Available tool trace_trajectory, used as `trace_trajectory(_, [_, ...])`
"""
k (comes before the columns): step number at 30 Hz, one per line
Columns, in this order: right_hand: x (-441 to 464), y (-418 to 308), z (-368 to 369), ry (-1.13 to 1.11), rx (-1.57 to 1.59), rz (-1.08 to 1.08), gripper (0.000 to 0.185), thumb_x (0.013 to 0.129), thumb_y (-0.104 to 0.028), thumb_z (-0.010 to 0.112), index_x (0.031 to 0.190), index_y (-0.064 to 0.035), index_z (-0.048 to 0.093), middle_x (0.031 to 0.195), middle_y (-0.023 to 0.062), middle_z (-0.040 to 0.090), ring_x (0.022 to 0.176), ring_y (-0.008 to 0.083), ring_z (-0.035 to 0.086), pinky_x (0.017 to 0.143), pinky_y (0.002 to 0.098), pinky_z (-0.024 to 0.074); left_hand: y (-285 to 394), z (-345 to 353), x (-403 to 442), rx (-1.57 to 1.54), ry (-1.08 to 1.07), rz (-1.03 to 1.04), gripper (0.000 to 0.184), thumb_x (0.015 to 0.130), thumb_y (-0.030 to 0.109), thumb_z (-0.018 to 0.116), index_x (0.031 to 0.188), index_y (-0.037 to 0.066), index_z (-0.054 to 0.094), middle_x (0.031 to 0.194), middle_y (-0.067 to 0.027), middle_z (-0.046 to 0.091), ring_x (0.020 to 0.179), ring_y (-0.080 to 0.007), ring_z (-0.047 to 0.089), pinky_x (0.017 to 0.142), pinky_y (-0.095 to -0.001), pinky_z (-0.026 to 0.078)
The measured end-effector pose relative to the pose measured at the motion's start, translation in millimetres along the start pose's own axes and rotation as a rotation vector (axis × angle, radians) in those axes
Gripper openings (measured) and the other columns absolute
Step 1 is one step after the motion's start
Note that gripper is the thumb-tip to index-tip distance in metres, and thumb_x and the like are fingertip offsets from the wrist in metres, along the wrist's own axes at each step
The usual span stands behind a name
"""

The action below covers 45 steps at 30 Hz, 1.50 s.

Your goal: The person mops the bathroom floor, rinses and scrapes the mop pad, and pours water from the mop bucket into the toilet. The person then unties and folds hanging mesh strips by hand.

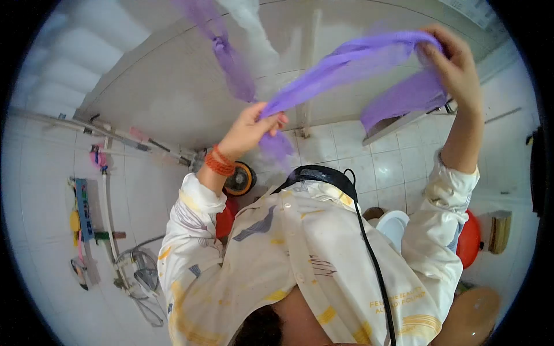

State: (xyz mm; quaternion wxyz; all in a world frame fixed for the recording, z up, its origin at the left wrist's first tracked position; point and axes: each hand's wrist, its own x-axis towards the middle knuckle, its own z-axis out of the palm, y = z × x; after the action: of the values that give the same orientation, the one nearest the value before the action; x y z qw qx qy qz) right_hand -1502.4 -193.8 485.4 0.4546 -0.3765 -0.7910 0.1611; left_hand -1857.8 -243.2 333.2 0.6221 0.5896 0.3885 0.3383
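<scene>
A length of thin, purple, see-through material (352, 55) is stretched in a twisted band between my two hands. My left hand (251, 130), with orange bands at the wrist, is closed around its lower end, and a short loose tail hangs below the fingers. Higher up on the right, my right hand (456, 66) pinches the other end. A wider purple part (404, 101) drops beneath that hand. Above my left hand hangs a knotted purple strip (228, 57), blurred at its top beside something white. Whether it joins the held piece I cannot tell.
A pale wall panel (190, 63) stands ahead, over a tiled floor (334, 144). A black-and-orange wheel (241, 179) is below my left wrist. Hoses and a rail with hung tools (83, 207) line the left wall. At the right are red (468, 239) and white basins (392, 228).
</scene>
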Motion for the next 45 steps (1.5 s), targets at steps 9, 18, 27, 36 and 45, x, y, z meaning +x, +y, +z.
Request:
trace_trajectory(9, [-48.5,-19.2,176.0,-0.72,0.062,-0.104,0.056,0.069,-0.027,0.072,0.113,0.0007,0.052,0.105,0.0189,0.055,0.093,0.032,0.056,0.077,0.0373,0.0453,58.8,-33.7,-97.9,-0.578,0.675,0.543,0.04,0.095,0.027,0.03,0.125,0.002,0.041,0.125,-0.0113,0.047,0.115,-0.0272,0.044,0.102,-0.0444,0.029])
trace_trajectory(18, [-43.6,-82.0,361.1,-1.012,0.868,0.081,0.083,0.062,-0.025,0.08,0.129,-0.0052,0.036,0.125,0.0133,0.044,0.112,0.0201,0.042,0.094,0.0327,0.0339,101.2,-40.7,-117.0,-0.967,0.497,0.809,0.035,0.096,0.028,0.028,0.113,0.006,0.049,0.117,-0.0072,0.051,0.112,-0.0215,0.047,0.102,-0.0447,0.029])
trace_trajectory(27, [-35.1,-62.8,394.4,-1.132,0.707,0.393,0.017,0.087,-0.016,0.056,0.099,-0.0056,0.061,0.09,-0.0007,0.061,0.08,0.0082,0.054,0.072,0.0237,0.0431,15.8,-178.6,-252.1,-1.196,1.153,0.95,0.023,0.092,0.018,0.035,0.098,0.005,0.053,0.097,-0.0047,0.061,0.091,-0.0185,0.058,0.096,-0.0499,0.032])
trace_trajectory(36, [-18.9,-92.2,445.9,-0.437,1.765,1.087,0.03,0.094,-0.029,0.04,0.111,-0.0066,0.05,0.104,0.0076,0.058,0.1,0.0235,0.054,0.088,0.0382,0.0413,-58.2,-167.7,-247.0,-1.275,1.243,0.983,0.017,0.089,0.012,0.039,0.084,0.001,0.051,0.075,-0.0075,0.054,0.075,-0.0229,0.055,0.09,-0.0449,0.042])
trace_trajectory(45, [34.0,-133.7,464.9,-0.379,1.754,0.925,0.023,0.09,-0.024,0.041,0.093,-0.0057,0.055,0.085,0.0077,0.059,0.083,0.022,0.057,0.08,0.035,0.0449,-120.2,-130.4,-200.5,-1.182,1.387,0.563,0.015,0.085,0.006,0.038,0.08,0.0,0.051,0.072,-0.0085,0.052,0.07,-0.0209,0.053,0.073,-0.0366,0.048])
